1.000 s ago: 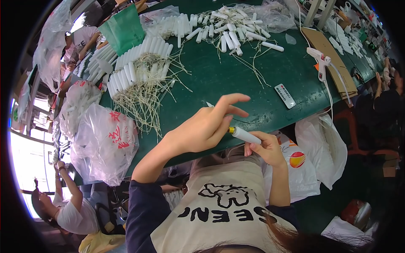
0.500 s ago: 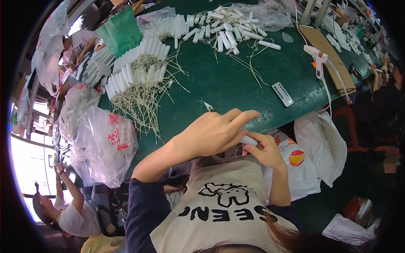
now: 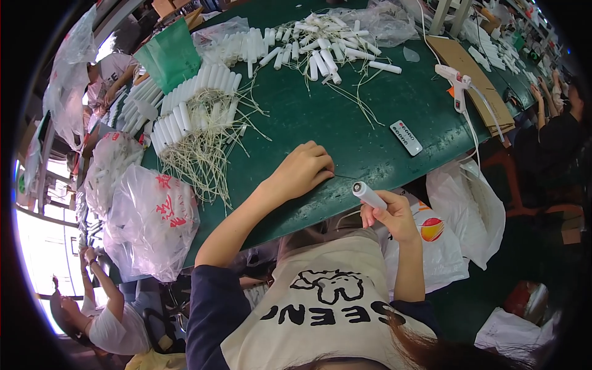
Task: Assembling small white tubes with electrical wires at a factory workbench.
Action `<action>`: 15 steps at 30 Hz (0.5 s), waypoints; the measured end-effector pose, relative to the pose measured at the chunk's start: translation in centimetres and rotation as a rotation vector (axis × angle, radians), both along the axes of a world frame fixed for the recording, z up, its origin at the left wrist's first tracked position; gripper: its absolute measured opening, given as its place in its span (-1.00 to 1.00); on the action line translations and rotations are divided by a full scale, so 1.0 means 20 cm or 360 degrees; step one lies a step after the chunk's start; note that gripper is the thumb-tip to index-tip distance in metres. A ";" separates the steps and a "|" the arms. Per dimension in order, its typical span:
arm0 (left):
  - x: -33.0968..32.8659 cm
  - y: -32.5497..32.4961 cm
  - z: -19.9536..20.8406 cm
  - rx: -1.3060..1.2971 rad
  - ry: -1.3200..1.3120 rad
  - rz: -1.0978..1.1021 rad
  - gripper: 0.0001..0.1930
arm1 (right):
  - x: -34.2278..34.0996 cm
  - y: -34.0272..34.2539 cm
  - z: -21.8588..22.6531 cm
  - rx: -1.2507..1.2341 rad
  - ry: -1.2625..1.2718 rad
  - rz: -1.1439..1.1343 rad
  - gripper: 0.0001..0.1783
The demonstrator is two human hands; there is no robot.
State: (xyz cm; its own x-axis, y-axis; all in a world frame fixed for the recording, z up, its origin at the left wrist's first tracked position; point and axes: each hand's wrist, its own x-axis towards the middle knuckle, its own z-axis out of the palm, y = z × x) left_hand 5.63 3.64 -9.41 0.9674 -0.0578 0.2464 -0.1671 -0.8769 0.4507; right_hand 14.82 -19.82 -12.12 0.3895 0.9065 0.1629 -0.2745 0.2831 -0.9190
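Right hand (image 3: 398, 217) is clamped around a white tube (image 3: 372, 198), thumb on one side and fingers on the other, holding it just off the near edge of the green counter (image 3: 296, 114). The tube tilts, its open end facing up and to the left, with something dark set inside the rim. Left hand (image 3: 300, 172) is above the counter, fingers curled together on a thin dark rod (image 3: 345, 177) that juts from the fingertips toward the tube's open end; whether the two touch, I cannot tell.

Beyond the left forearm, a stack of white tubes (image 3: 179, 123) lies with pale wires (image 3: 197, 166) trailing from it, and a looser heap of tubes (image 3: 327, 52) sits at the far side. To the right are a small remote (image 3: 406, 137) and, farther off, a white glue gun (image 3: 455, 83) beside a cardboard sheet (image 3: 475, 77). A clear plastic bag (image 3: 151, 225) stands at the left edge.
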 end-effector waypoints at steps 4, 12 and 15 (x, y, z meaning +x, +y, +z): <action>0.01 0.01 0.02 0.0034 0.0010 0.0150 -0.88 | 0.01 -0.01 -0.02 0.0006 0.0002 0.0004 -0.68; 0.00 0.01 -0.04 0.0015 -0.0025 0.0002 -0.86 | 0.01 -0.01 -0.02 -0.0041 -0.0015 -0.0018 -0.69; 0.00 0.01 -0.04 0.0068 -0.0086 0.0067 -0.87 | 0.01 -0.01 -0.02 -0.0048 -0.0029 -0.0017 -0.69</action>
